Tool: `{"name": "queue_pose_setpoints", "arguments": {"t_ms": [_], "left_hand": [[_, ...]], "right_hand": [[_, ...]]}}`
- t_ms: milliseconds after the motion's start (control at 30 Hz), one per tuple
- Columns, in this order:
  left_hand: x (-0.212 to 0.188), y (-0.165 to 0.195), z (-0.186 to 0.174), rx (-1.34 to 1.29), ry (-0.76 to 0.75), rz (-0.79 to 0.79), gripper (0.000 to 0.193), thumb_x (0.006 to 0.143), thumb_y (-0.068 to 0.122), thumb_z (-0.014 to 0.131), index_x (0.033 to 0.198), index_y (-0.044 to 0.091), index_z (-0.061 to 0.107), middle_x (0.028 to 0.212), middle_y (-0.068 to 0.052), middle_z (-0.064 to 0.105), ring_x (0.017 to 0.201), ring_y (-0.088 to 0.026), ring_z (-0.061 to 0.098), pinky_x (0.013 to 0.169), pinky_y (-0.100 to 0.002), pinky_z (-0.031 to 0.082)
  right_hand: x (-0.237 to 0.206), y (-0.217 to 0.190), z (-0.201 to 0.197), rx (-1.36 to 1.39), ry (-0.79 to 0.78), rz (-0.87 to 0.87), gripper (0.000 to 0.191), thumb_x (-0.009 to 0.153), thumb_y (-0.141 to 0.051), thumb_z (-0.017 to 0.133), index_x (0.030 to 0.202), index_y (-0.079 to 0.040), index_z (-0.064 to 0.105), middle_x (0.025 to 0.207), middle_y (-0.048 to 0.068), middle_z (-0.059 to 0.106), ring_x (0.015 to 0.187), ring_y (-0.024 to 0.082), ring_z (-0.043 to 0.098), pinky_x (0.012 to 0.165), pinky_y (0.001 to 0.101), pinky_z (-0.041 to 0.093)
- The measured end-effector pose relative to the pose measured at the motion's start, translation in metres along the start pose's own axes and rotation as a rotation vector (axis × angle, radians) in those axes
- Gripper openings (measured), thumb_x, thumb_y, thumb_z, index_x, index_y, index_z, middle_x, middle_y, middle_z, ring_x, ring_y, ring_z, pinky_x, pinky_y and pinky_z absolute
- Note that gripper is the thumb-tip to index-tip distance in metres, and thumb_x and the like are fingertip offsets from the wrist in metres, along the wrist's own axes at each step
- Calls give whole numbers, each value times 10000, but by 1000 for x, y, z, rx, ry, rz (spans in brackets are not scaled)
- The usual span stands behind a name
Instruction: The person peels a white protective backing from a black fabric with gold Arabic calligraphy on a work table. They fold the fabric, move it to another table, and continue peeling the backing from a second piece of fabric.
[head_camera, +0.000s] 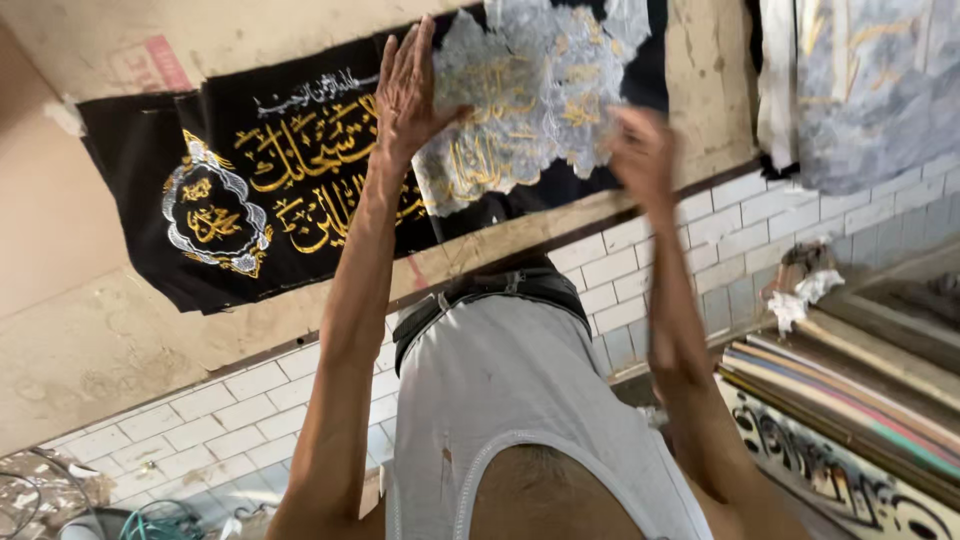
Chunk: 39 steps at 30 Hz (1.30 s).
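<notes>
A black cloth (250, 190) with gold and silver embroidery lies spread on a pale worn surface (90, 340). A crinkled silvery-white sheet (530, 90) covers the cloth's right part. My left hand (405, 85) rests flat on the cloth at the sheet's left edge, with its fingers spread and holding nothing. My right hand (640, 150) is blurred, its fingers curled at the sheet's lower right edge. My own torso in a white sleeveless top (520, 400) fills the lower middle of the view.
A second silvery, embroidered cloth (870, 90) hangs at the top right. Stacked long boards and frames (840, 400) lie at the right, with crumpled white paper (800, 295) above them. White tiles (200, 430) run beneath the surface. Tangled wires (150, 520) sit at the bottom left.
</notes>
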<state>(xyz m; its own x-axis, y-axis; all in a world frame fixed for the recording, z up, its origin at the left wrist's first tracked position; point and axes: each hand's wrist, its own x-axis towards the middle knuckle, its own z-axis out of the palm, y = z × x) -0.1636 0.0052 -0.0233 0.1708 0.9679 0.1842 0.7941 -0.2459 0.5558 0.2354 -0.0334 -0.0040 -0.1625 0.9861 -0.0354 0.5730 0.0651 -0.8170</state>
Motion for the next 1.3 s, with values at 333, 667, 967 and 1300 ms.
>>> {"name": "queue_pose_setpoints", "arguments": {"t_ms": [333,667,967,1300], "left_hand": [[1,13,-4,41,-20,-48,1530,606,882,817,1586,-48,100,1646,-192,323,1522,-309,303,1274,-488,108],[-8,19,10,40,-101,-93,1451,605,862,774,1633,40,163,1679,-112,325,1568,-230,252,1309,-477,72],[-13,17,18,103,-129,-74,1242,741,842,712,1642,80,323,1711,-109,230,1581,-254,183,1292,-513,19],[28,45,34,38,-180,33,1068,939,780,628,1619,22,305,1712,-143,219,1596,-268,172,1300,-494,36]], "right_hand": [[171,-117,139,-615,-179,-888,384,797,54,667,1162,-66,664,1060,113,676,969,285,664,838,409,591],[179,-100,135,-734,-341,-873,226,759,34,635,699,-146,512,703,-21,551,652,130,488,487,315,418],[150,-30,-4,-699,-427,-539,309,884,-170,837,747,-132,562,667,-2,542,639,144,540,579,307,473],[157,-81,115,-571,189,-565,324,759,-224,895,932,-67,671,837,77,659,691,175,628,556,280,507]]}}
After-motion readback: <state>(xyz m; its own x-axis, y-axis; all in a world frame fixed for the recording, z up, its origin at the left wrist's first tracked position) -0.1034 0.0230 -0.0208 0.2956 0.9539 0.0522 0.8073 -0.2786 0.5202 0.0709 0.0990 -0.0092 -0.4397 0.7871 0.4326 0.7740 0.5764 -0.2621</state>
